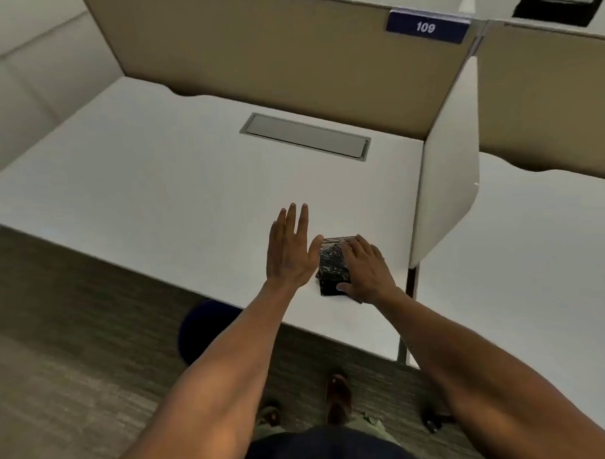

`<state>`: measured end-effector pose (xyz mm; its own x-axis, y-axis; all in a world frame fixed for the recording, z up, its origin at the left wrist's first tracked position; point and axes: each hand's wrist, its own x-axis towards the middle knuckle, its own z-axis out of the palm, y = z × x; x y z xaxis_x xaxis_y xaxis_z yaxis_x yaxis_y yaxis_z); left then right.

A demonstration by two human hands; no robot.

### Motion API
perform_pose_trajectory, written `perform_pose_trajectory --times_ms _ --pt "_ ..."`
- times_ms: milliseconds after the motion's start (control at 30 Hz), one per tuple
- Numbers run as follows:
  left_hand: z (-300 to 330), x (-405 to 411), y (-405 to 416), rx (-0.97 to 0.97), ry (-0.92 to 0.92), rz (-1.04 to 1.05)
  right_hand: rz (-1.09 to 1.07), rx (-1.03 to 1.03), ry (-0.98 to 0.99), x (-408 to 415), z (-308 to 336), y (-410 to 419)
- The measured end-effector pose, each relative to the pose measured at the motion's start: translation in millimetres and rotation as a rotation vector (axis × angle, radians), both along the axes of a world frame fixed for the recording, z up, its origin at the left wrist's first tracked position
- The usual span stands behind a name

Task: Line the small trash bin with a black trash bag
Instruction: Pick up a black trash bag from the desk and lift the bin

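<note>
step: fetching folded glossy black plastic trash bag (331, 266) | right hand (366, 270) fingers spread flat on it | left hand (290, 250) fingers splayed beside, thumb touching | next: likely pinch, lift, unfold; bin unseen

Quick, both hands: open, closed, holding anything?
Left hand: open, fingers spread, holding nothing.
Right hand: open, palm flat on the folded black plastic trash bag, not gripping.

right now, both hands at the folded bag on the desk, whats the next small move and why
Probably close the right hand, which lies flat on the folded black trash bag, and lift it off the desk. The left hand is open beside it, and the bag is not yet unfolded.
</note>
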<state>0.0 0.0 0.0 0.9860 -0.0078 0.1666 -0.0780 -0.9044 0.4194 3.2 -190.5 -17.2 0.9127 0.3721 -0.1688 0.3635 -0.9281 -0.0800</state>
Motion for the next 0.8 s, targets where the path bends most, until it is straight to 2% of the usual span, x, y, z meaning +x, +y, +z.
perform_pose_trajectory --times_ms 300,500,667,800 --pt "-40 0 -32 -0.045 0.187 0.096 0.051 0.003 0.156 26 -33 -14" --pt "-57 -5 -38 -0.159 0.270 0.199 0.025 0.123 0.181 34 -40 -25" --pt "-60 -14 -44 -0.389 0.299 0.357 -0.077 0.411 0.143 42 -33 -35" --pt "-55 -18 -44 -0.582 0.318 0.392 -0.153 0.655 0.054 47 -17 -39"
